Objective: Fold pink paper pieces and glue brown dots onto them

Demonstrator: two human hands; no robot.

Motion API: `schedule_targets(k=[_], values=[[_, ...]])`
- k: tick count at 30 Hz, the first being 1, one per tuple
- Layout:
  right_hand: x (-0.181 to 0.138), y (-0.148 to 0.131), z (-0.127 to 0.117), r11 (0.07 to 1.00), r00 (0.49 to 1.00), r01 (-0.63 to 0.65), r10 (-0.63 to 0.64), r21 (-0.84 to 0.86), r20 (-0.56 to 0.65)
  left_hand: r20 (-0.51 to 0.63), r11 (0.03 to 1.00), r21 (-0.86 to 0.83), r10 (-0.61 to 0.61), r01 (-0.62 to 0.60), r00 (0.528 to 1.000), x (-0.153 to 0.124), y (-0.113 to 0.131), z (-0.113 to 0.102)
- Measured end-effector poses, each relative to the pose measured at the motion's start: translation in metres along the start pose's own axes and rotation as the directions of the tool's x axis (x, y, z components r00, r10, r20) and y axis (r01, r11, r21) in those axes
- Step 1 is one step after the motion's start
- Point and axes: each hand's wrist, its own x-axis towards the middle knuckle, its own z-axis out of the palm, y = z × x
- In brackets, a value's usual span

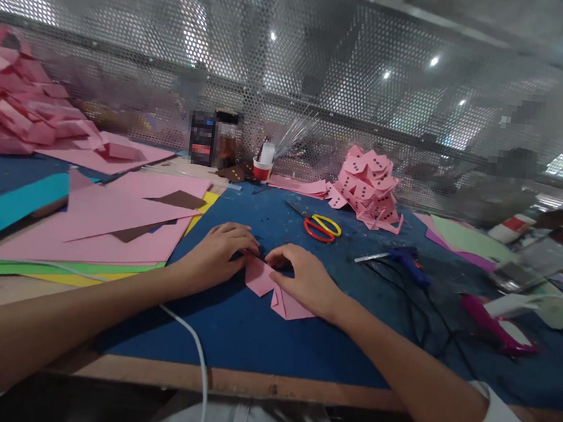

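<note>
A piece of folded pink paper [260, 277] lies on the blue mat in front of me, its folds forming pointed flaps along the near side. My left hand [224, 252] grips its left end, fingers curled over the far edge. On the other side, my right hand [302, 277] pinches the paper near its middle between thumb and fingers, covering part of it. Beyond my hands rest scissors [320, 228] with one red and one yellow handle. Behind them stands a heap of folded pink paper pieces [367, 183] marked with dark dots.
Pink sheets [124, 221] overlap coloured paper at the left, below a large pink pile [26, 103]. A blue glue gun [409, 263] with a cord and a magenta tool [498, 328] lie right. A white cable [194, 343] crosses the front edge. A paper cup [262, 169] stands behind.
</note>
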Motion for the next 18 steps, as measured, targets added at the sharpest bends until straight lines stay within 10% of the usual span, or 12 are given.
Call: schedule_targets(k=[18], values=[[0.002, -0.002, -0.034, 0.972, 0.997, -0.04, 0.023, -0.233, -0.073, -0.142, 0.995, -0.039, -0.099, 0.095, 0.985, 0.001, 0.004, -0.012]])
